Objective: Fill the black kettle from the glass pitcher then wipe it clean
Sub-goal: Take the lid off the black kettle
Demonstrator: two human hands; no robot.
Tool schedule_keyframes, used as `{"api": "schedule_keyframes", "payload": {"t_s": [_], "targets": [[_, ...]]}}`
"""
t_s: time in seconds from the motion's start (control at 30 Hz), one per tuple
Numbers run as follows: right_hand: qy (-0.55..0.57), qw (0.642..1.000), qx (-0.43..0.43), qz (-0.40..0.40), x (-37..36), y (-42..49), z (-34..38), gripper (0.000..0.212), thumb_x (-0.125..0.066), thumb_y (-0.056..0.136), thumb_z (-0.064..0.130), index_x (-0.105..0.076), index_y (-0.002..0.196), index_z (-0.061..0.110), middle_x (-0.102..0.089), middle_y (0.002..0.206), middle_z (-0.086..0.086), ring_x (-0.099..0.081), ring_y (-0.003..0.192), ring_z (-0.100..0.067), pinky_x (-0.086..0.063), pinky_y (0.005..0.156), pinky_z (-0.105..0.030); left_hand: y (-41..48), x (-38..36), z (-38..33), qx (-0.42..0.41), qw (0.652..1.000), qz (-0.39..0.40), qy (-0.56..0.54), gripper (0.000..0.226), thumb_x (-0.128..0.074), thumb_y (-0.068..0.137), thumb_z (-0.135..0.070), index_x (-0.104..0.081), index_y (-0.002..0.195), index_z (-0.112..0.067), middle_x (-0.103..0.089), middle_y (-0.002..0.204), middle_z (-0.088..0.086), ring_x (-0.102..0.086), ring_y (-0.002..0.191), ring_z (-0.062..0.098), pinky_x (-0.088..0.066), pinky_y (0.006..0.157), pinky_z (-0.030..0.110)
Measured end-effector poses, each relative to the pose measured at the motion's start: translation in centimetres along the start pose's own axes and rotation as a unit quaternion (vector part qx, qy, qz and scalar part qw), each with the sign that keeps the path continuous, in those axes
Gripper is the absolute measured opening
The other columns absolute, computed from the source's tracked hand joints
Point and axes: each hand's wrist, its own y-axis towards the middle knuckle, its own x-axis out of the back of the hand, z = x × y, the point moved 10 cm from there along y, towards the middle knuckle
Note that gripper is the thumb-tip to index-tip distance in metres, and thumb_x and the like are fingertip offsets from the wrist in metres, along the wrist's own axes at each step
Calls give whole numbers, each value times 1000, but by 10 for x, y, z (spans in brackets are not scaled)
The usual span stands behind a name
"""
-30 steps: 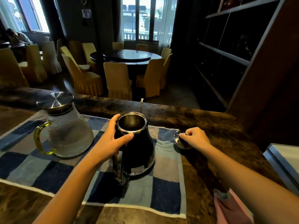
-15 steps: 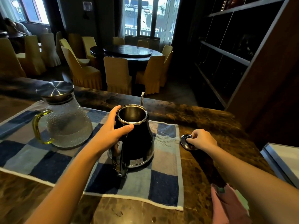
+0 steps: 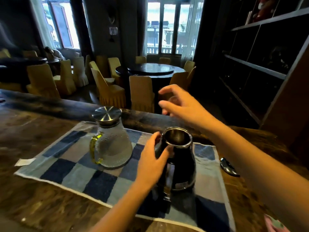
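Observation:
The black kettle (image 3: 181, 166) stands upright and lidless on the blue checked mat (image 3: 100, 183), its round steel mouth open. My left hand (image 3: 153, 161) is shut on the kettle's upper left side. To its left on the same mat stands the glass pitcher (image 3: 111, 146), with a steel lid and a yellow-green handle. My right hand (image 3: 182, 104) hovers above and behind the kettle, fingers apart and empty, reaching left. The kettle lid (image 3: 228, 166) lies on the counter right of the mat.
A dark marble counter (image 3: 41, 203) carries the mat. A pink cloth (image 3: 275, 223) peeks in at the bottom right corner. Dark shelving (image 3: 260, 67) rises on the right. Beyond the counter stand a round table (image 3: 150, 71) and several yellow-covered chairs.
My right hand has let go of the kettle lid, which now lies on the counter, and has lifted up and to the left over the kettle. The view has swung right.

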Motion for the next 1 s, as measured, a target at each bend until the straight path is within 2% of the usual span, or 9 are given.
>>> {"api": "schedule_keyframes", "payload": {"t_s": [0.1, 0.27, 0.43, 0.57, 0.63, 0.7, 0.8, 0.9, 1.0], "targets": [[-32, 994, 19, 100, -63, 5, 33, 46, -57, 92, 41, -41, 133, 31, -70, 83, 2, -69, 81, -11, -57, 79, -32, -21, 51, -6, -53, 997, -49, -23, 37, -56, 85, -36, -55, 120, -24, -65, 114, -12, -60, 109, 0, -48, 93, 20], [-85, 984, -36, 151, -144, 3, 3, 74, -55, 88, 54, -15, 149, 40, -70, 96, -1, -67, 89, -18, -54, 87, -45, -36, 168, 7, -125, 978, -165, -1, 18, -47, 89, -38, -60, 100, -31, -69, 90, -7, -67, 84, 10, -53, 74, 21], [-34, 983, -64, 171, -209, -6, -4, 88, -58, 89, 51, 6, 148, 47, -69, 117, -4, -67, 100, -18, -54, 91, -43, 4, 245, 51, -76, 967, -243, -21, 17, -47, 96, -14, -52, 101, -29, -60, 97, 1, -60, 94, 17, -50, 88, 34], [27, 985, -95, 138, -243, -11, -6, 89, -61, 90, 44, 5, 148, 49, -61, 129, -3, -62, 109, -16, -51, 97, -36, 54, 239, 97, 24, 987, -157, -3, 25, -49, 96, -15, -47, 121, -16, -52, 121, 8, -50, 110, 17, -42, 102, 42], [81, 981, -113, 137, -260, -14, -7, 88, -62, 91, 36, 3, 150, 45, -50, 142, -3, -54, 123, -14, -43, 102, -27, 71, 224, 107, 40, 994, -100, 3, 37, -46, 97, -22, -42, 133, -12, -47, 134, 11, -45, 119, 16, -38, 102, 34], [142, 975, -128, 111, -270, -13, -9, 84, -63, 91, 29, -4, 150, 42, -49, 143, 0, -51, 125, -11, -41, 103, -25, 83, 207, 111, 50, 998, -45, 3, 43, -41, 99, -26, -36, 140, -13, -40, 143, 5, -38, 125, 12, -32, 99, 27], [197, 969, -136, 55, -268, -8, -16, 69, -60, 93, 20, -18, 145, 40, -63, 116, -4, -62, 107, -13, -50, 94, -26, 96, 185, 120, 55, 998, 33, -22, 47, -39, 100, -32, -31, 143, -18, -34, 146, -1, -33, 132, 12, -27, 104, 27], [217, 966, -137, 14, -262, -10, -21, 51, -54, 96, 15, -29, 135, 38, -63, 97, -12, -62, 89, -12, -52, 84, -26, 104, 169, 129, 30, 994, 98, -31, 62, -39, 89, -56, -36, 142, -23, -42, 143, -6, -39, 133, 11, -33, 112, 37], [232, 963, -134, -32, -254, -18, -31, 42, -47, 99, 14, -37, 126, 44, -58, 79, -6, -56, 78, -16, -48, 73, -29, 101, 159, 130, 22, 990, 130, -52, 96, -42, 66, -85, -36, 141, -25, -46, 132, -17, -44, 123, -3, -38, 96, 14]]}}
